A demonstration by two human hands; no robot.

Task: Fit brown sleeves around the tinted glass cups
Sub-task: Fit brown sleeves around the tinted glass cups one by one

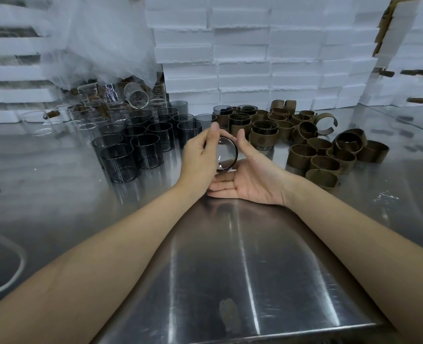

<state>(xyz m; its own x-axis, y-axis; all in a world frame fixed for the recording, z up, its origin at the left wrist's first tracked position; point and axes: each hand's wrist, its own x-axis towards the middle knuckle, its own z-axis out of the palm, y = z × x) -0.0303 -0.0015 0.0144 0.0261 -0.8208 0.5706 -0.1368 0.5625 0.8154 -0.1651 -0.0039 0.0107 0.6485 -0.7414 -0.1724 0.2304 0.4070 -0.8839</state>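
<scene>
A tinted glass cup (226, 155) lies on its side between my hands, its round base facing me. My left hand (200, 160) grips it from the left, thumb on the top rim. My right hand (250, 180) lies palm up under it, fingers straight beneath the cup and thumb raised beside its right edge. No sleeve is on this cup. Several bare tinted cups (131, 150) stand in rows to the left. Loose brown sleeves (322, 157) are heaped to the right. Cups wearing sleeves (262, 135) stand behind my hands.
The work surface is a shiny steel table (230, 269). White foam boxes (255, 58) are stacked along the back. Clear glass cups (88, 115) and a plastic bag (101, 45) sit at the back left. A curved grey rim (16, 271) shows at the near left.
</scene>
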